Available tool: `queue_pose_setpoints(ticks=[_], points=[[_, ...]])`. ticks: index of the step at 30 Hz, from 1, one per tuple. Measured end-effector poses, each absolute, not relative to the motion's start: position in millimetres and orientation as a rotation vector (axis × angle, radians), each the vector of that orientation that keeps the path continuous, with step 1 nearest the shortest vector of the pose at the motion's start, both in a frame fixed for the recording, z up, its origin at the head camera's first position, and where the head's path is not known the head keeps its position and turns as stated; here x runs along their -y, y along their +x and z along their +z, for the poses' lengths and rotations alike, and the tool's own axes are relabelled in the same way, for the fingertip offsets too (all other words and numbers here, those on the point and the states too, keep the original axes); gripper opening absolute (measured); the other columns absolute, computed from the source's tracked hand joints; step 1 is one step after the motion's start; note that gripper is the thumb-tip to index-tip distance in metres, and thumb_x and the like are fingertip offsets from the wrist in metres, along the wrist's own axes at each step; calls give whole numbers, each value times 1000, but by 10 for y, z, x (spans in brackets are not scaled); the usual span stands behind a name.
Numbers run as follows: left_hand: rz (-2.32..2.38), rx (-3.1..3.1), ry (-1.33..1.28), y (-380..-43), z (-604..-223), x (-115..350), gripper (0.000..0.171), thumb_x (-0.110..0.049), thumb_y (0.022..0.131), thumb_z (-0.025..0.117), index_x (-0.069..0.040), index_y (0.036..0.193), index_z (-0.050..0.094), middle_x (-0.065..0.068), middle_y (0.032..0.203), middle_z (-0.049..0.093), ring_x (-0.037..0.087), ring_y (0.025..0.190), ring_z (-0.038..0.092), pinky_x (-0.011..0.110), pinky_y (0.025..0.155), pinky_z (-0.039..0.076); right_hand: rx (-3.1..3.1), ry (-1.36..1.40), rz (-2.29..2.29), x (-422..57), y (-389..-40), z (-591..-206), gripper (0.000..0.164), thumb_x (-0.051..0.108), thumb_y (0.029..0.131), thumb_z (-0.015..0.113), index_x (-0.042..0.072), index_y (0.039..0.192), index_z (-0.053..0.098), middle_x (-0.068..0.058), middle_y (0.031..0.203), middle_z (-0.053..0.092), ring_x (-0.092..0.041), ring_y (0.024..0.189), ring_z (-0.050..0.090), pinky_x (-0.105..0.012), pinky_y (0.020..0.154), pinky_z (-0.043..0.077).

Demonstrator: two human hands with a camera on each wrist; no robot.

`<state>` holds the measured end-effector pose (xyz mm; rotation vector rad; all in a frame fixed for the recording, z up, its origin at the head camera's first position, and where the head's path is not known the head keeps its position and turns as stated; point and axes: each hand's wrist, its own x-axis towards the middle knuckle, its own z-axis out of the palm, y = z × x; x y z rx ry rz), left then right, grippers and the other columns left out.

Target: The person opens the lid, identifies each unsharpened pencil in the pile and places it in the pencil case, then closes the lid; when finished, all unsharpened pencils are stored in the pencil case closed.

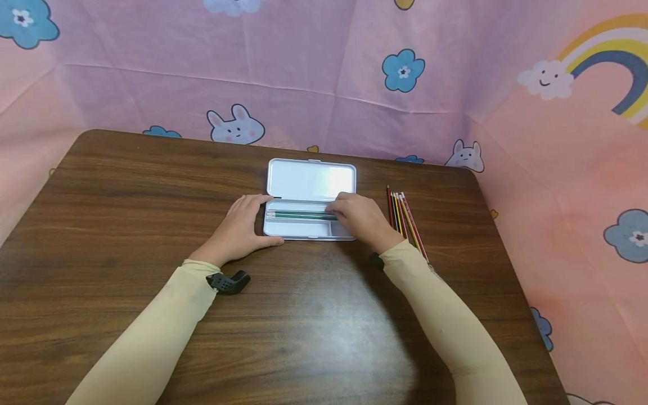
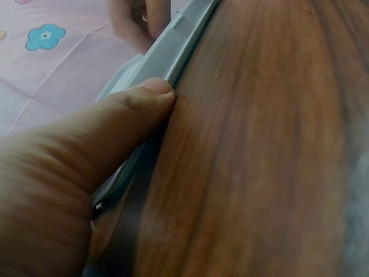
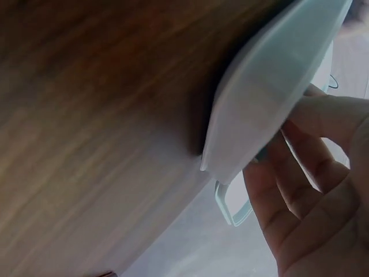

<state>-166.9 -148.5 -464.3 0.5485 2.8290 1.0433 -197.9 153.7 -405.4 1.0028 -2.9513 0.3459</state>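
Observation:
A white pencil case lies on the table with its lid folded back. Green pencils lie lengthwise in its long rear compartment, white ends to the left. My left hand holds the case by its left end, thumb along the front edge and fingers at the hinge corner; the left wrist view has the thumb against the case wall. Over the right part of the case, my right hand pinches the right ends of the green pencils. In the right wrist view its fingers reach behind the case wall.
Several pencils, red, black and yellow, lie in a loose bunch right of the case, partly behind the right forearm. The brown wooden table meets a patterned pink cloth at the back and right.

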Motion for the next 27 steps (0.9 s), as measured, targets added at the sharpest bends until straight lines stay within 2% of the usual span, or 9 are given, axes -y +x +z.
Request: queue_pose_setpoints(ticks=[10, 27], points=[[1039, -2821, 536, -1665, -4637, 1480, 103, -54, 80, 86, -9, 157, 35, 15, 159, 38, 34, 148, 32, 56, 127, 14, 3063, 947, 308, -1497, -2034, -4082, 22, 10, 103, 63, 16, 117, 79, 0, 110, 74, -14, 94, 67, -35, 81, 59], [1036, -2828, 540, -1673, -4648, 1478, 104, -56, 79, 86, -8, 157, 36, 15, 158, 38, 34, 148, 32, 56, 127, 15, 3086, 933, 312, -1465, -2040, -4115, 24, 7, 102, 61, 15, 117, 78, 0, 114, 73, -16, 102, 68, -36, 88, 59]])
